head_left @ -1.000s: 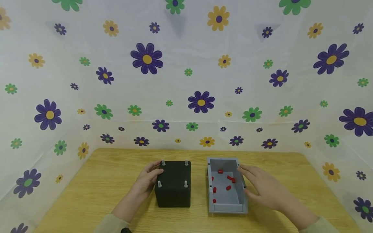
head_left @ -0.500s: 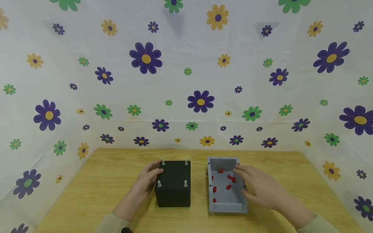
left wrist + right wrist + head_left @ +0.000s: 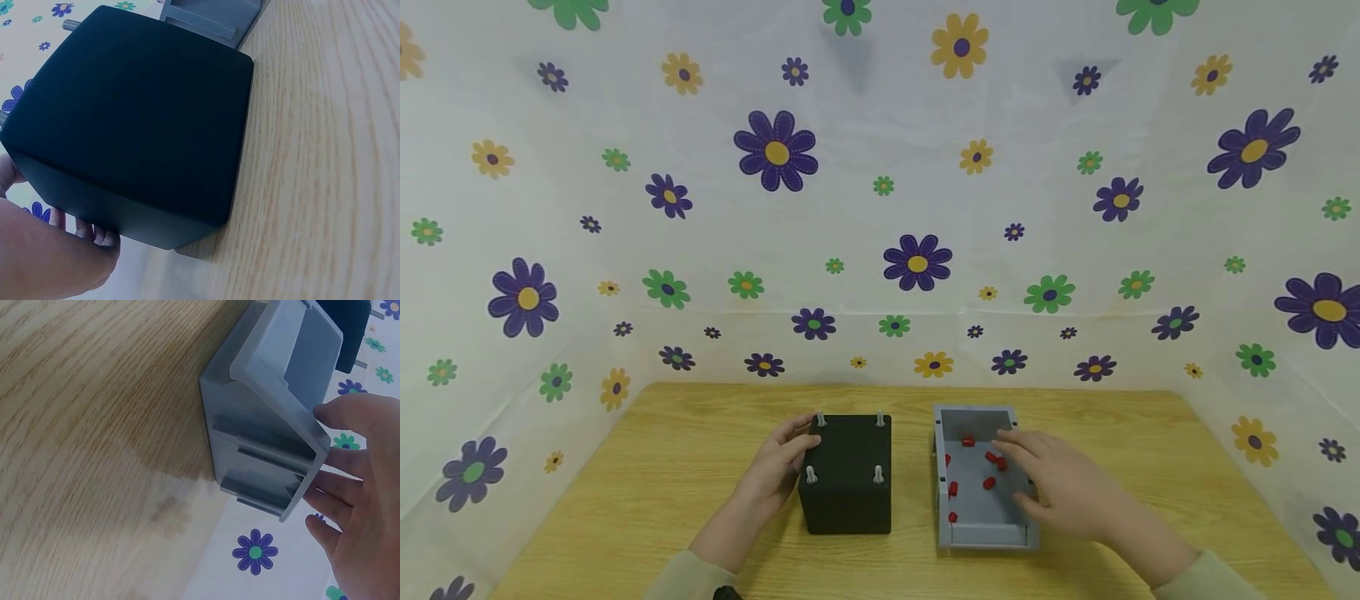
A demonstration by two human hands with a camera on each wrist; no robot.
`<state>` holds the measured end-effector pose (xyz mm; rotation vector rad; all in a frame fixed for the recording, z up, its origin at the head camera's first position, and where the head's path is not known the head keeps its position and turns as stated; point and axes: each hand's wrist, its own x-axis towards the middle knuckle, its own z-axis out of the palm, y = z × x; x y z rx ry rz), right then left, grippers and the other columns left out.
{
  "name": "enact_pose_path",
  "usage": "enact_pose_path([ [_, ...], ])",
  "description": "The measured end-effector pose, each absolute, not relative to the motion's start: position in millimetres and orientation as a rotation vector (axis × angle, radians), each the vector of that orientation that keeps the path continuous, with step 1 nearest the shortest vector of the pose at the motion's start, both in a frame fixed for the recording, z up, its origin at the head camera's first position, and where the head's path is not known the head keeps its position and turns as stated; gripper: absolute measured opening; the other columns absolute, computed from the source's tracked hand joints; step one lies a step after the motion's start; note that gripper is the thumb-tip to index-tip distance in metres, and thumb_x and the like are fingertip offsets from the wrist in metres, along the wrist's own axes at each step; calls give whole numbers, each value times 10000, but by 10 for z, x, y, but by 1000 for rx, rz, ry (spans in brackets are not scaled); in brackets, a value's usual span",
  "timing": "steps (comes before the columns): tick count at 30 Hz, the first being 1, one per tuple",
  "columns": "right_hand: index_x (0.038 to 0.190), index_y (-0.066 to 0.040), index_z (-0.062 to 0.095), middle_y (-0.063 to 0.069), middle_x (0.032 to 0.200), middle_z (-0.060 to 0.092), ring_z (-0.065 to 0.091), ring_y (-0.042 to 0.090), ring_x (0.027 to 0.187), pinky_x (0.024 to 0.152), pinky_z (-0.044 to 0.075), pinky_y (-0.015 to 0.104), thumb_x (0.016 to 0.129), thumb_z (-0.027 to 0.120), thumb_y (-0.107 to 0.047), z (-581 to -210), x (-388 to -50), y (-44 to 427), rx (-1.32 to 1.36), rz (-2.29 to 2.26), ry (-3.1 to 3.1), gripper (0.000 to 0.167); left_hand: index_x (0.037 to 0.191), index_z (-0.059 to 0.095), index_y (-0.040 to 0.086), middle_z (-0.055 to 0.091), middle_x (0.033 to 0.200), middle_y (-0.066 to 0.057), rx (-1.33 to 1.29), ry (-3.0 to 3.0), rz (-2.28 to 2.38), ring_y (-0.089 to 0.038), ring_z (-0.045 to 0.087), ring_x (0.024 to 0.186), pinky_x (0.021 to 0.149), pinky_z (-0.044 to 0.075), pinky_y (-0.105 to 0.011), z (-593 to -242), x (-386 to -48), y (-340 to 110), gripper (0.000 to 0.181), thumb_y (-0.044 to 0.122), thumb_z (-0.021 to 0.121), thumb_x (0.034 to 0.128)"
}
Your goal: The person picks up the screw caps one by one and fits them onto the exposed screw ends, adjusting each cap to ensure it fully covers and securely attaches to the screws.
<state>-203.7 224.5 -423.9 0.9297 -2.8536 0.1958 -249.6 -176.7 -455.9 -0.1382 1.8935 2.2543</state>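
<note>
In the head view a black block (image 3: 848,475) stands on the table, with an upright threaded stud (image 3: 878,473) near each top corner. My left hand (image 3: 767,473) holds its left side, thumb at the top edge and fingers reaching round the far side. In the left wrist view, that hand's fingertips (image 3: 106,239) touch the block. To the right stands a grey plastic bin (image 3: 987,536) holding several small red cylindrical pieces (image 3: 989,482). My right hand (image 3: 1067,487) hovers over the bin's right wall, fingers extended over its inside, with nothing in its grasp.
The wood-grain table (image 3: 700,442) lies under both things, with a narrow strip between block and bin. A white sheet with printed flowers (image 3: 917,208) rises at the back and both sides. The bin's side has ribs (image 3: 269,456).
My right hand has moved left, from the bin's right rim to a place further over its inside. My left hand, the block and the bin look unmoved.
</note>
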Motion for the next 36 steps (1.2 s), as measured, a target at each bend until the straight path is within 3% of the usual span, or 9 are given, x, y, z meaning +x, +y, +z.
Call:
enact_pose_path([
  [8,1483,-80,587,121,1541,575,564,370,1405,1151,481,589,926,775,-240,-4285,-2079,2207,918,236,-2902,609,1546,411,-41,526,1362,-81,-150,1899,2269,-6,660,1008,892,551,-164,-4566,-2496,-1766,562,19,565,1009],
  [20,1463,-63,607,116,1493,614,594,360,1374,1136,502,562,923,790,-237,-4368,-2133,2164,982,201,-2854,596,1565,394,-28,506,1397,-90,-129,1896,2248,-8,657,1014,898,550,-173,-4554,-2489,-1776,574,37,562,1019],
  [36,1376,-80,631,45,1361,643,609,251,1285,1114,527,478,907,784,-204,-4444,-2229,2074,1041,174,-2758,508,1553,410,-41,531,1354,-79,-160,1898,2267,-6,660,989,885,549,-164,-4571,-2498,-1769,575,31,566,1005],
])
